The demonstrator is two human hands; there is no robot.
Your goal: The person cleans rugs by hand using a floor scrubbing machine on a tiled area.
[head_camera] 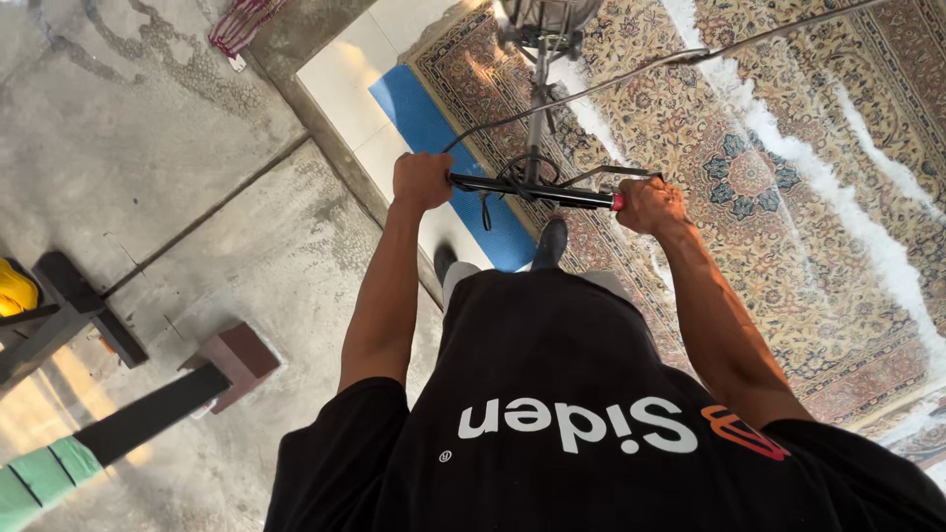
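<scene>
A large patterned carpet (769,177) in beige, red and blue lies flat on a concrete floor (148,148), streaked with long bands of white foam (838,197). A floor scrubbing machine (540,30) stands on the carpet's far part, its upright pole rising to a black handlebar (537,190). A cable (670,64) runs off across the carpet. The left hand (422,180) and right hand (648,205) are set apart, each closed tight around one end of the handlebar. The work appears to be mid-scrub. The next pass likely calls for steady two-handed steering toward the foam bands, keeping the cable out from under the machine.
</scene>
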